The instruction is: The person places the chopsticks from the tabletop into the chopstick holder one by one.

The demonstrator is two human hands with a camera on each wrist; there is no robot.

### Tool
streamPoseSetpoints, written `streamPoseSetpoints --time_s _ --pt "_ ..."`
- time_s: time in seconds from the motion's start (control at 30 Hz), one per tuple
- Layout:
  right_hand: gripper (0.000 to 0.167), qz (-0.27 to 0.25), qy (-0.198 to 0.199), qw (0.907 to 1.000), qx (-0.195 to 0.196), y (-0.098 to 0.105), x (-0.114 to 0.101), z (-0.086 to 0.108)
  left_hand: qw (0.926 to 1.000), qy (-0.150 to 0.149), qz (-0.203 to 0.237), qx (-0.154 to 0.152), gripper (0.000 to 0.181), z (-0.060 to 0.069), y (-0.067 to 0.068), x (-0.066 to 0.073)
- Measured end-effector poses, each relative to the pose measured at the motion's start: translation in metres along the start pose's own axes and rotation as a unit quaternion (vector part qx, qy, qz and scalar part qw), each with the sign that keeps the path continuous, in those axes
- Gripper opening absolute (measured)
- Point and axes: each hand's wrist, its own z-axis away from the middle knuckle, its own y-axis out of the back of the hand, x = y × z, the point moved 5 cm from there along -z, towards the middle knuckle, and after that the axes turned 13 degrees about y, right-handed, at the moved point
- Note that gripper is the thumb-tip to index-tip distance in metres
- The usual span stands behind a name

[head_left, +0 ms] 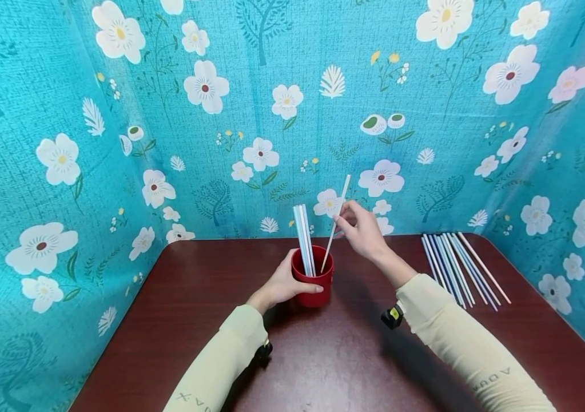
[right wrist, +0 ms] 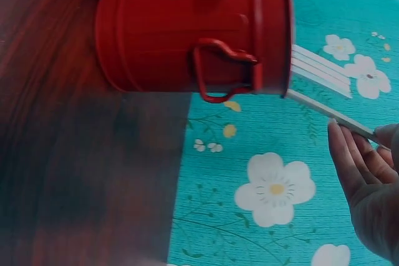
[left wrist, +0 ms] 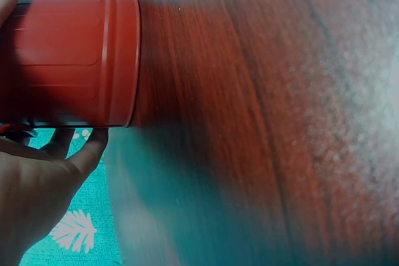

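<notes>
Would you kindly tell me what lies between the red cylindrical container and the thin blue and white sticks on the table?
In the head view, the right forearm in its cream sleeve crosses above bare brown tabletop.

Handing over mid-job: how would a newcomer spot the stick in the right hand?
On the dark brown table stands a red cup, gripped by the left hand. The right hand pinches the stick, whose lower end is inside that cup. Unlike the other sticks bunched together there, it slants off apart.

Printed capitals [head_left: 493, 379], partly legible
Right sleeve [head_left: 469, 346]: apparently "AQUA"; left sleeve [head_left: 222, 357]: "X", its other letters unclear.
</notes>
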Motion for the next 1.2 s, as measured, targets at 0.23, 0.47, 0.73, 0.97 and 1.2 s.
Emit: streamPoseSetpoints --time_s 0.23,0.47,0.73,0.97,1.2 --pt "0.010 0.023 -0.003 0.9996 -0.018 -0.015 0.011 0.008 1.0000 -0.005 0.001 -0.003 0.088 0.001 0.000 0.001" --pt "0.008 0.030 -0.011 0.9986 -0.041 -0.027 0.016 0.014 1.0000 -0.003 0.002 -0.006 0.088 0.002 -0.001 0.001" --pt "0.007 0.018 -0.010 0.9984 -0.053 -0.032 0.019 0.015 0.9999 -0.001 0.006 -0.009 0.089 0.002 -0.001 0.002" --pt "0.007 0.039 -0.015 0.9972 -0.061 -0.033 0.023 0.016 1.0000 0.002 0.004 -0.009 0.089 0.003 0.000 0.002" --pt "0.007 0.044 -0.023 0.9950 -0.087 -0.041 0.026 0.017 1.0000 -0.002 0.000 -0.009 0.089 0.002 0.001 0.003"
